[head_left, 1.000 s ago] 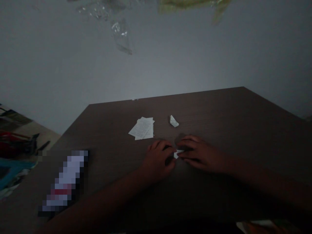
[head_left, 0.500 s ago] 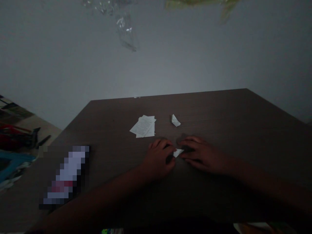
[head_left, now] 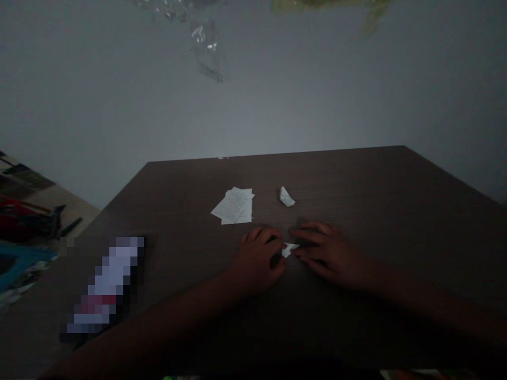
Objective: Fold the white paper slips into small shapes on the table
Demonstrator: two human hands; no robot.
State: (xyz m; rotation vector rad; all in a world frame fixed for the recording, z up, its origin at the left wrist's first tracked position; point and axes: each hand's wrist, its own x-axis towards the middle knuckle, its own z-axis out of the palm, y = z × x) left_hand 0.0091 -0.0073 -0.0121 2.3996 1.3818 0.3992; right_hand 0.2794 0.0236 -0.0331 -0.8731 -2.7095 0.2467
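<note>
On the dark brown table (head_left: pixel 376 190), my left hand (head_left: pixel 259 258) and my right hand (head_left: pixel 328 252) meet at a small white piece of paper (head_left: pixel 288 248). Both hands pinch it from either side, pressing it against the tabletop. Most of the paper is hidden under the fingers. A small stack of printed white slips (head_left: pixel 234 206) lies just beyond my left hand. A small folded white paper piece (head_left: pixel 285 197) lies beyond the point where the hands meet.
A blurred-out oblong object (head_left: pixel 105 287) lies at the table's left front. A pale wall stands behind the table, with clear plastic (head_left: pixel 206 47) hanging at the top. Cluttered items (head_left: pixel 27 227) lie on the floor at the left.
Both hands stay on the small paper with only slight finger shifts. The camera has tilted a little.
</note>
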